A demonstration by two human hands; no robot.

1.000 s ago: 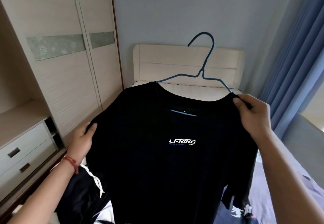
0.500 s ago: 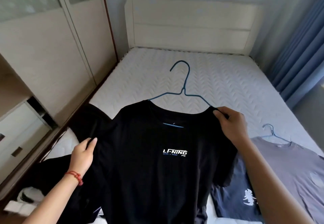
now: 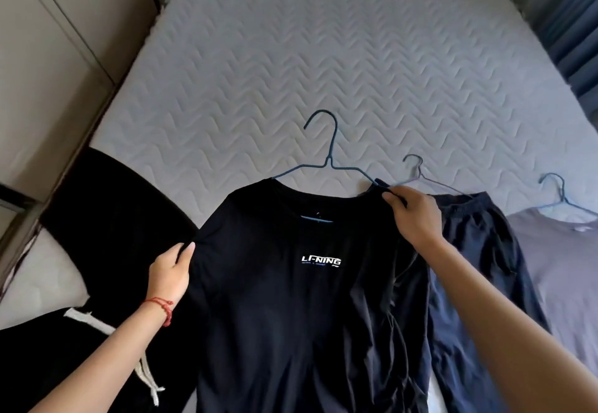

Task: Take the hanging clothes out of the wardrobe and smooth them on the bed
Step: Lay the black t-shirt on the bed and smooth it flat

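Both hands (image 3: 415, 215) grip a black T-shirt (image 3: 291, 299) over the bed (image 3: 291, 57).

Both arms reach forward, the left hand (image 3: 171, 272) and the right hand (image 3: 415, 215) each pinching cloth, thumbs on top.

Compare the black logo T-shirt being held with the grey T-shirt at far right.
The black logo T-shirt has white chest lettering and is gripped by both hands; the grey T-shirt shows no print and lies untouched. The black one is creased along its right side; the grey looks smoother. Both remain on blue wire hangers.
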